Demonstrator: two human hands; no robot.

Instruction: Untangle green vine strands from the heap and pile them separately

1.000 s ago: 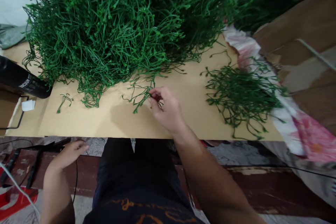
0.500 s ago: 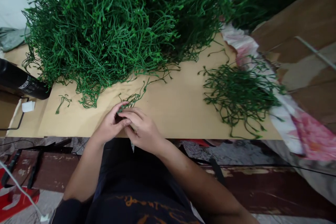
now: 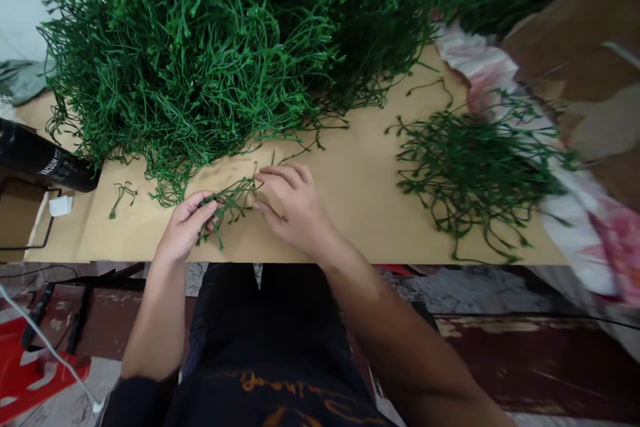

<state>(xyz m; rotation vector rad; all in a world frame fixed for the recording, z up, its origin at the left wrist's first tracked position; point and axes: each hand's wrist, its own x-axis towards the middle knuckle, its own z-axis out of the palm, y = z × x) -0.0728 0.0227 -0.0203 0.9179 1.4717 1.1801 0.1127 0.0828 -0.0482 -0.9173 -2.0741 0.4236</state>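
Note:
In my left hand (image 3: 185, 223) is a small bunch of thin green artificial stems (image 3: 233, 200), pinched between thumb and fingers. The stems have little budded tips and fan out to the right. My right hand (image 3: 295, 210) is just beyond those tips, thumb and fingers apart, with nothing visibly gripped. A huge tangled heap of the same green stems (image 3: 200, 67) lies behind both hands. Off to the right, a smaller loose pile of stems (image 3: 480, 170) rests partly on the board and partly on a pink and white cloth (image 3: 575, 233).
Tan cardboard (image 3: 360, 213) covers the tabletop. A black vacuum bottle (image 3: 47, 157) lies tilted at the left, near one stray sprig (image 3: 120, 200). Brown cardboard (image 3: 590, 60) rises at the right. Below the table edge is a dark red bench (image 3: 525, 360).
My hands have drawn apart: the right moved right and up from the bunch, the left slightly left. The stems in my left hand now show more fully. The view shifted a little.

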